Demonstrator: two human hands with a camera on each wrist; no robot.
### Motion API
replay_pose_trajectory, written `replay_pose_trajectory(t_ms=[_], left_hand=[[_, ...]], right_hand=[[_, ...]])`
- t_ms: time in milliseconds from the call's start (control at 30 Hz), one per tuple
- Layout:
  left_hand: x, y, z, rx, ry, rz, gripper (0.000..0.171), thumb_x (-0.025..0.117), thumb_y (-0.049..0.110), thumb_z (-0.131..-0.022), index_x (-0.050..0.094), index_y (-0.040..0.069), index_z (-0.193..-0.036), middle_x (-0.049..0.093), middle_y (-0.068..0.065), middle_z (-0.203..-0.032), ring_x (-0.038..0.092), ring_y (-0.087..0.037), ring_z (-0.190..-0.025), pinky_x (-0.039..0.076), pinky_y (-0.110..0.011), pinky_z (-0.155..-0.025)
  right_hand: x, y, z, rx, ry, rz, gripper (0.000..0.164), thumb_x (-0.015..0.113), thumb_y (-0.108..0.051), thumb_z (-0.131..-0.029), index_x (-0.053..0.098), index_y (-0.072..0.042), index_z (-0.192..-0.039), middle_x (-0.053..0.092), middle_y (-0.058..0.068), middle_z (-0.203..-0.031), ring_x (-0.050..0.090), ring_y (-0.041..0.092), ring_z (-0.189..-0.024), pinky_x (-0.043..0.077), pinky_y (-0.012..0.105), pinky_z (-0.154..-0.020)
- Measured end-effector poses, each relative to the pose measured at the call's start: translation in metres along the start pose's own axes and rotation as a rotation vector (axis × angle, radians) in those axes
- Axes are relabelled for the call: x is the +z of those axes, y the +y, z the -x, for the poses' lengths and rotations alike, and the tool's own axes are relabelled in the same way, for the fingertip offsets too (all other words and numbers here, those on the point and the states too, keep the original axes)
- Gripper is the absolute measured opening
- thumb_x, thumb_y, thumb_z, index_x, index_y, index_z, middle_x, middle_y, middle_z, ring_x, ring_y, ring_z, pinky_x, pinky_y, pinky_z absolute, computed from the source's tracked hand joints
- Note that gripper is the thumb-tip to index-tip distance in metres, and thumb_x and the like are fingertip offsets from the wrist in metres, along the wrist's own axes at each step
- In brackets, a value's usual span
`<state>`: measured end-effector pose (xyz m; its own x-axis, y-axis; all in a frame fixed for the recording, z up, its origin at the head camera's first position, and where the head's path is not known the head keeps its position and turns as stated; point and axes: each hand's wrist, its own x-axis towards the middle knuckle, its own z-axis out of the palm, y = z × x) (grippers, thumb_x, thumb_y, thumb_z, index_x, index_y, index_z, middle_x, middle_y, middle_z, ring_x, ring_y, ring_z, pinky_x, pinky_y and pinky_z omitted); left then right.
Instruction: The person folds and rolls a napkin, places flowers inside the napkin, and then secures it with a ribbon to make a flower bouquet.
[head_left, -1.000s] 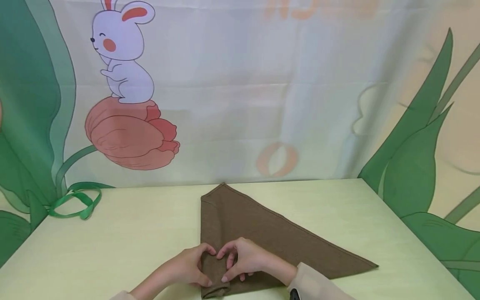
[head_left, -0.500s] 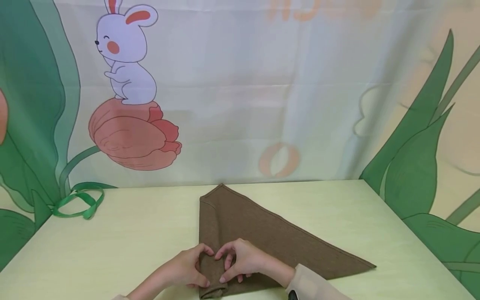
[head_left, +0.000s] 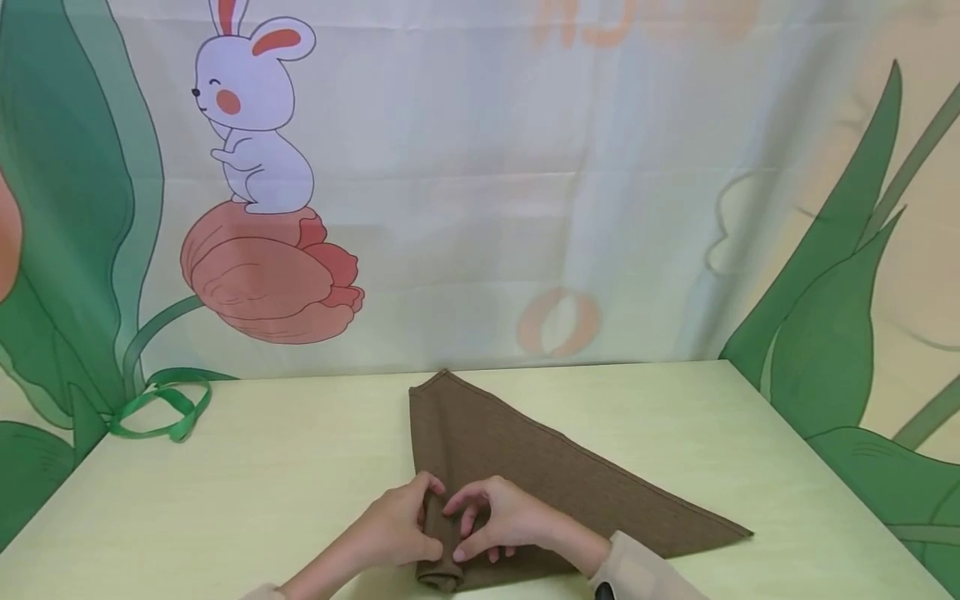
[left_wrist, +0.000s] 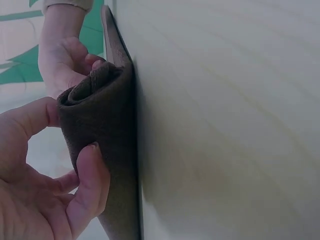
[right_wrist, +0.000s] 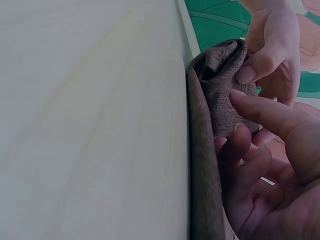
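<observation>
- On the pale yellow-green table (head_left: 262, 483) lies a dark brown cloth (head_left: 525, 450), a long flat triangle whose one point reaches the back edge and another stretches to the right.
- At its near left end the fabric forms a thick layered roll (head_left: 441, 533); both wrist views show its spiral end.
- The left hand (head_left: 401, 525) grasps the outer side of that roll, thumb near its front end, fingers curled against the fabric.
- The right hand (head_left: 510, 517) has bent fingers and thumb on the inner side, holding the roll lightly; how firmly cannot be told.
- Half a second ago the folded part was wider and flatter, and the hands stood farther apart. The left hand has since shifted rightward, and the roll is narrower and more upright.
- The cloth's left edge now slants inward above the left hand, while the right point has hardly moved.
- For the work in hand, this suggests one more turn taken up; most of the triangle appears unrolled.
- Well apart, at the back left corner, lies a looped green ribbon (head_left: 180, 431); behind hangs a printed fabric backdrop (head_left: 450, 208).
</observation>
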<state>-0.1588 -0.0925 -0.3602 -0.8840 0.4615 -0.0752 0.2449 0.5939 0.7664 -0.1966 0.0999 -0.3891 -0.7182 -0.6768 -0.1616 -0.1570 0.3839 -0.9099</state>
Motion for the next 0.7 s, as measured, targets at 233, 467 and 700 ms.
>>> replay_pose_trajectory(t_ms=[233,467,700], left_hand=[[0.011,0.009,-0.012,0.038,0.002,0.004,0.067,0.07,0.007,-0.066,0.038,-0.007,-0.123,0.049,-0.004,-0.074,0.042,-0.012,-0.057,0.035,-0.024,-0.048],[0.023,0.014,-0.021,0.089,-0.039,0.103,0.074,0.073,0.016,-0.075,0.03,-0.012,-0.128,0.05,-0.007,-0.083,0.047,-0.009,-0.058,0.044,-0.022,-0.053],[0.027,0.016,-0.026,0.061,-0.125,0.213,0.066,0.071,0.007,-0.076,0.033,-0.008,-0.127,0.054,-0.008,-0.091,0.054,-0.012,-0.066,0.049,-0.025,-0.059]], right_hand=[[-0.013,0.004,0.013,0.01,0.024,-0.039,0.038,0.075,-0.009,-0.073,0.06,-0.005,-0.107,0.061,0.002,-0.079,0.05,0.007,-0.042,0.036,0.017,-0.036],[-0.027,0.01,0.028,0.021,0.061,-0.08,0.038,0.074,-0.013,-0.075,0.057,-0.003,-0.108,0.062,0.003,-0.083,0.05,0.008,-0.043,0.037,0.018,-0.037],[-0.034,0.02,0.033,0.024,0.067,-0.117,0.031,0.069,-0.017,-0.08,0.059,-0.006,-0.107,0.061,0.002,-0.084,0.049,0.007,-0.043,0.036,0.018,-0.036]])
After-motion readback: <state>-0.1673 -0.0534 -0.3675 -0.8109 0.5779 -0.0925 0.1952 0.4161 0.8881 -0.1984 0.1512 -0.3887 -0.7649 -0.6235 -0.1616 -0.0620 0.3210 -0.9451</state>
